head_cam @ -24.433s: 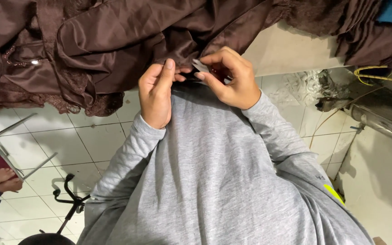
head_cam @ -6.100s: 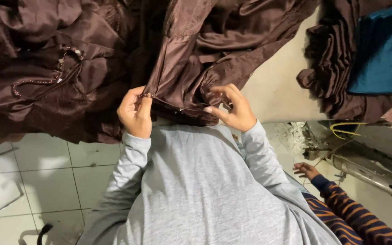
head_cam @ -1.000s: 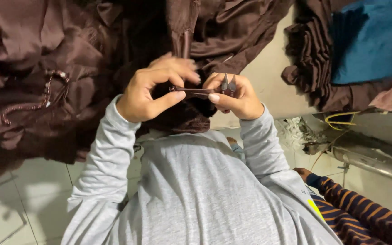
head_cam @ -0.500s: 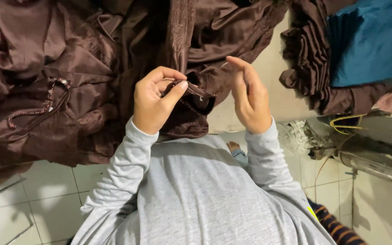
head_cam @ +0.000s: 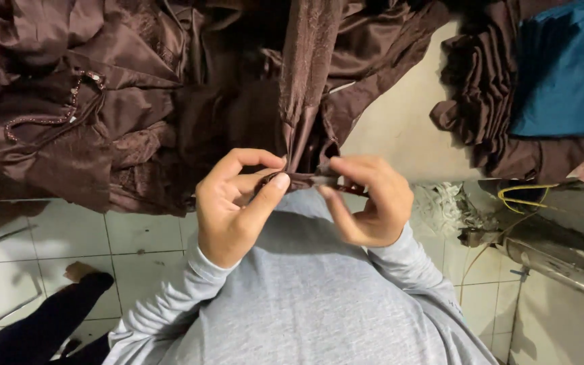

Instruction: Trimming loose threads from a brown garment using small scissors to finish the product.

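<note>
The right hand (head_cam: 366, 203), open a moment ago, now pinches the brown cloth (head_cam: 305, 177) beside the left hand (head_cam: 234, 206), both sets of fingers closed on its edge.

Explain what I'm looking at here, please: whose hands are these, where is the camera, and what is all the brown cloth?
There is no machine here. A camera worn on a person's head looks down at their own two hands and grey sweatshirt. The left hand and right hand together pinch a narrow edge of the dark brown satin garment, which spreads in a heap over a pale work table. Whether a small tool is in the right hand is too blurred to tell. A beaded trim shows on the cloth at the left. More folded brown fabric and blue fabric lie at the right. Below is a white tiled floor, with another person's dark sleeve.
</note>
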